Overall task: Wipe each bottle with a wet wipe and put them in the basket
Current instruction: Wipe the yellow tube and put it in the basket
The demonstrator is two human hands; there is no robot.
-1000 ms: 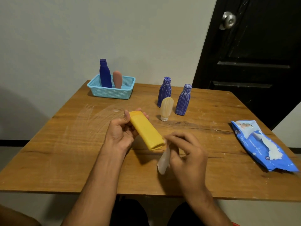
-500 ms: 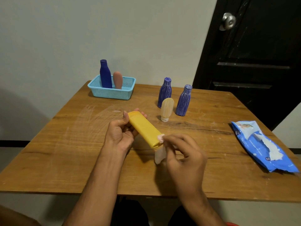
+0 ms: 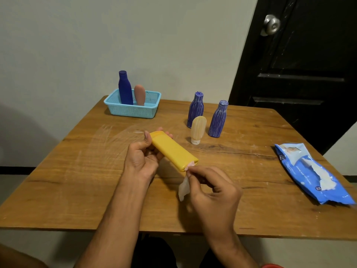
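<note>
My left hand (image 3: 142, 159) grips the far end of a flat yellow bottle (image 3: 173, 150), held tilted above the table. My right hand (image 3: 214, 192) pinches a white wet wipe (image 3: 183, 187) against the bottle's near end; the rest of the wipe hangs down. Two ribbed purple bottles (image 3: 195, 110) (image 3: 218, 119) and a small cream tube (image 3: 198, 129) stand on the table beyond. The blue basket (image 3: 133, 110) at the far left holds a dark blue bottle (image 3: 125, 88) and a pink tube (image 3: 139, 95).
The wooden table (image 3: 77, 171) stands against a pale wall. A blue wet-wipe pack (image 3: 311, 173) lies near the right edge, a wipe sticking out of it. A black door (image 3: 301, 64) with a metal knob stands behind on the right.
My right hand has brought the wipe up from below onto the yellow bottle's near end. My left hand holds the bottle nearly still.
</note>
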